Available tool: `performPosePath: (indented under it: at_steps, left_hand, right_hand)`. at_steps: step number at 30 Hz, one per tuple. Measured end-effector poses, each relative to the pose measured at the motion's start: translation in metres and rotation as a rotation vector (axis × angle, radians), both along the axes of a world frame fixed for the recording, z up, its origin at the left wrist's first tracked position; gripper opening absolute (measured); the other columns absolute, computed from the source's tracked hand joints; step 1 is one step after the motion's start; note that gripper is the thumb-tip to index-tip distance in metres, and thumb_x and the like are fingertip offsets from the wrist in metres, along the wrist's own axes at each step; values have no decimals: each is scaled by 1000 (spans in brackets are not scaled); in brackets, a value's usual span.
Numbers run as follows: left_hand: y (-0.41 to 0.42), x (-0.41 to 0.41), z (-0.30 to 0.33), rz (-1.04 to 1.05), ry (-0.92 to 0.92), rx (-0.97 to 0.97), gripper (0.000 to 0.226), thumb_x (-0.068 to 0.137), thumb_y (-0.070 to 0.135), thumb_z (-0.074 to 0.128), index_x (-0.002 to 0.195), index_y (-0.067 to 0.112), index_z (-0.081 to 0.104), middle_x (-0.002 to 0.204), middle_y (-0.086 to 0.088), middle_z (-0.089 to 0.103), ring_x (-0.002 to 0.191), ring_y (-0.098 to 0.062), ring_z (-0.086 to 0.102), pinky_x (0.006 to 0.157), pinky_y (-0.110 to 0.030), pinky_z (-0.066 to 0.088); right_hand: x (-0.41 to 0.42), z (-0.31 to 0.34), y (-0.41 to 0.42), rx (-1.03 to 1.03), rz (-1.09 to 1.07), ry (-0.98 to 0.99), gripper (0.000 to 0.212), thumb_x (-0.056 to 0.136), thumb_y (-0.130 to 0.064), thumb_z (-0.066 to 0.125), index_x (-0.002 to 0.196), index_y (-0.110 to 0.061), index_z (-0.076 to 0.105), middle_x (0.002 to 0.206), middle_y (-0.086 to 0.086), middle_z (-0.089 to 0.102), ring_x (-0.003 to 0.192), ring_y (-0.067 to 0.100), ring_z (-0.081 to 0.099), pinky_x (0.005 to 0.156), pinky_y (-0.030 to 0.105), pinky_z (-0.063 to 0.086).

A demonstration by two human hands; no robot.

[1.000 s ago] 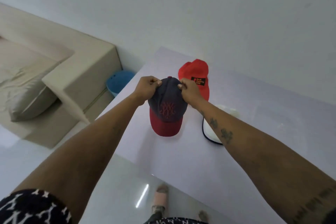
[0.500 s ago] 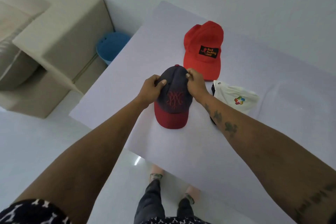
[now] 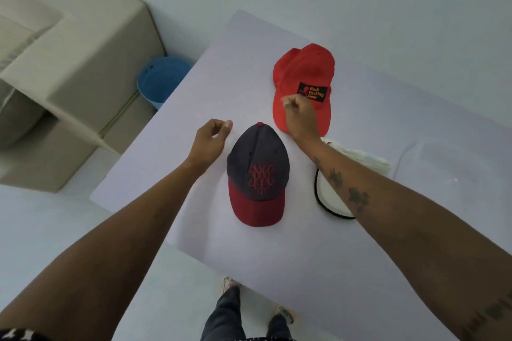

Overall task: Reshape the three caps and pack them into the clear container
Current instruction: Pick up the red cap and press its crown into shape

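Spanning the view, a white rectangular table (image 3: 277, 271) carries a navy fabric cap with maroon brim (image 3: 259, 174), a red fabric cap (image 3: 300, 75) beyond it and a white cap (image 3: 357, 159) at right. Left hand (image 3: 210, 140) hovers beside the navy cap, fingers loosely curled, gripping nothing. Right hand (image 3: 299, 116) is over the red cap's brim, fingers curled; contact cannot be told.

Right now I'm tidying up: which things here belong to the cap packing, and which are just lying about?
Job: navy cap, red cap, white cap.
Lying about: blue bucket, beige sofa.
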State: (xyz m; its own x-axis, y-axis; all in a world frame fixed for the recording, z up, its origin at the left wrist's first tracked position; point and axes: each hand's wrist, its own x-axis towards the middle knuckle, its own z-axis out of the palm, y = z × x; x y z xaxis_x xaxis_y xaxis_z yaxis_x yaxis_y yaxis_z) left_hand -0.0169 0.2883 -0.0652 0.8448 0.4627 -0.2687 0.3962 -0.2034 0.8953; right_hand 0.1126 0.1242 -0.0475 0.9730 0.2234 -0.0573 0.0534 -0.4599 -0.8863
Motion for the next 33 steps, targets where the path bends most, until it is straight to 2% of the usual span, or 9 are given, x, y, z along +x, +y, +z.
performPosePath:
  at_steps: [2,5,11,16,19,22,26,29,33]
  left_hand:
    - [10,24,7,-29,-11,62,40,97,37,44,109,2,59,107,-3,61,100,-15,55,88,-24,39]
    - [15,71,18,-94,-59,138,34,97,32,47,108,3,59,105,-5,62,96,-16,55,86,-25,40]
    - [-11,190,26,-261,-13,135,30,94,31,52,112,7,58,106,0,55,96,-13,51,86,-27,43]
    - [-42,233,5,-394,72,145,38,94,28,52,125,6,53,119,-8,57,108,-22,56,90,-29,46]
    - [-44,240,-1,-340,57,274,8,89,17,56,94,11,56,102,-10,57,94,-23,55,89,-36,48]
    - [-40,241,10,-270,4,303,26,89,12,53,68,22,41,89,-4,52,85,-18,47,73,-29,45]
    - [-40,232,65,-300,-88,213,5,95,16,45,90,14,46,79,9,45,76,-9,45,59,-17,35]
    - [-41,226,130,-341,-203,210,13,97,24,47,100,13,51,84,6,52,70,-1,45,60,-16,37]
    - [-39,210,226,-236,-294,181,31,95,24,53,65,15,49,63,4,44,56,-6,39,51,-16,34]
  right_hand:
    - [32,15,-5,-62,-5,-48,19,91,-11,50,102,-2,63,107,9,61,90,14,56,79,13,45]
    - [89,17,-20,-211,-54,-42,35,89,-20,55,122,-9,53,127,9,51,111,18,54,101,32,43]
    - [164,-8,-49,-245,-102,271,66,94,-27,50,149,-10,17,153,13,27,138,27,33,112,39,33]
    - [162,-37,-50,-177,-129,146,32,87,-24,56,112,-6,63,114,12,66,101,22,63,95,41,51]
    - [157,-39,-51,-161,-136,76,25,87,-22,59,107,-8,64,102,8,67,93,20,63,87,36,53]
    - [153,-25,-49,-133,-96,-25,21,86,-22,62,103,-10,64,91,1,63,82,12,58,77,27,49]
    - [143,30,-50,-58,-49,-128,15,81,-27,67,90,-19,57,77,-5,60,67,7,54,66,25,47]
    - [139,90,-51,-20,-21,-212,26,75,-40,70,86,-19,58,83,4,67,73,17,61,69,35,51]
    - [127,185,-48,95,26,-316,40,83,-43,65,75,-6,54,67,6,56,62,19,52,61,35,45]
